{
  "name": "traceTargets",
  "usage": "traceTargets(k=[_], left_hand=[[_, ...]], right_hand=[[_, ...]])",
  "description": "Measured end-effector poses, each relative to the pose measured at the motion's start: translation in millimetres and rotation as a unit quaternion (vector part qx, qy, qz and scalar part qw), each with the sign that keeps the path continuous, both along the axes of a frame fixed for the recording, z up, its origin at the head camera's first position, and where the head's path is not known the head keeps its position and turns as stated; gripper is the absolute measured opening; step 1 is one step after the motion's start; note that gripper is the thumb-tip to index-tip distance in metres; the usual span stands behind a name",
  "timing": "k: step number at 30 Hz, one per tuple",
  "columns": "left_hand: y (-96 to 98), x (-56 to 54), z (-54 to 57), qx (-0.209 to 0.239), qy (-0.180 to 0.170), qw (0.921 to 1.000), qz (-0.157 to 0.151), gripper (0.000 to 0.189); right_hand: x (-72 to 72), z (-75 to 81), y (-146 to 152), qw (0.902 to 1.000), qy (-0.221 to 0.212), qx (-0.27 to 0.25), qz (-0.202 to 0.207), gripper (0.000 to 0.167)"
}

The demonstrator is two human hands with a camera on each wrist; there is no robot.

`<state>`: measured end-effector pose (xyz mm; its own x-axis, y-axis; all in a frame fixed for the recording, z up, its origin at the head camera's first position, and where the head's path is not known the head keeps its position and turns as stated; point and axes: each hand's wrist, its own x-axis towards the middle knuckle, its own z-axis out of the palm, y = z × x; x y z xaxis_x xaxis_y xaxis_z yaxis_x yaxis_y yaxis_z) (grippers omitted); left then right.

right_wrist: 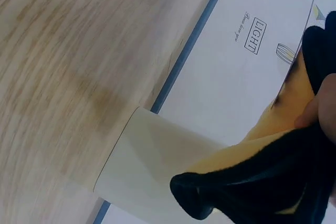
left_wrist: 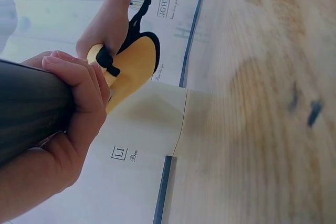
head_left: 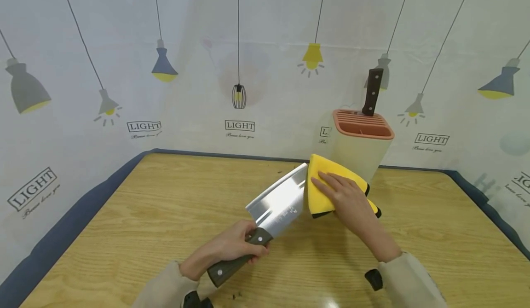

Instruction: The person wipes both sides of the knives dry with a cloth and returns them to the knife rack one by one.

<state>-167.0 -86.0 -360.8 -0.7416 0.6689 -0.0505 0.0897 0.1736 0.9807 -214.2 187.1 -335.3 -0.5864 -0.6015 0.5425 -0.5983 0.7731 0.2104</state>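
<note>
My left hand (head_left: 236, 243) grips the dark handle of a cleaver (head_left: 281, 202), its broad shiny blade tilted up and away to the right. In the left wrist view the fingers of that hand (left_wrist: 79, 98) curl round the handle. A yellow cloth with black edging (head_left: 331, 179) is in my right hand (head_left: 348, 202), folded at the blade's far end. The cloth hides that end of the blade. In the right wrist view the cloth (right_wrist: 278, 129) hangs in folds, with its black side showing and a thumb or finger pressed on it.
A cream knife block with an orange top (head_left: 362, 154) stands at the back right of the wooden table (head_left: 165, 211). One knife with a dark handle (head_left: 373, 91) sticks up from it. Behind is a lamp-printed wall covering (head_left: 273, 68).
</note>
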Motion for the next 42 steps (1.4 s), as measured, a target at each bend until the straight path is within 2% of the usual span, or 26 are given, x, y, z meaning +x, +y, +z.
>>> traceTargets(k=[9,15,24,31,35,42], left_hand=[[-2.6,-0.7,3.2,-0.004,-0.010,0.9991,0.041,0.021],[-2.0,0.4,5.1,-0.004,-0.006,0.9981,0.061,0.021],[2.8,-0.5,5.3,0.001,0.008,0.9977,0.067,0.018],[5.4,0.5,2.6,0.003,-0.010,0.9962,0.086,0.019],[5.9,0.4,2.4,0.005,-0.012,0.9962,0.087,0.019],[7.3,0.2,3.7,0.003,-0.011,0.9964,0.084,0.019]], right_hand=[[5.2,-3.9,11.6,0.9988,-0.033,-0.015,-0.034,0.053],[7.0,-13.4,21.3,0.9975,-0.042,0.001,-0.058,0.046],[10.5,-34.6,25.4,0.9945,-0.070,0.039,-0.068,0.034],[11.9,-44.9,24.3,0.9922,-0.093,0.044,-0.071,0.046],[13.6,-47.1,22.9,0.9893,-0.117,0.038,-0.078,0.051],[17.7,-47.1,21.9,0.9801,-0.181,0.043,-0.070,0.046]])
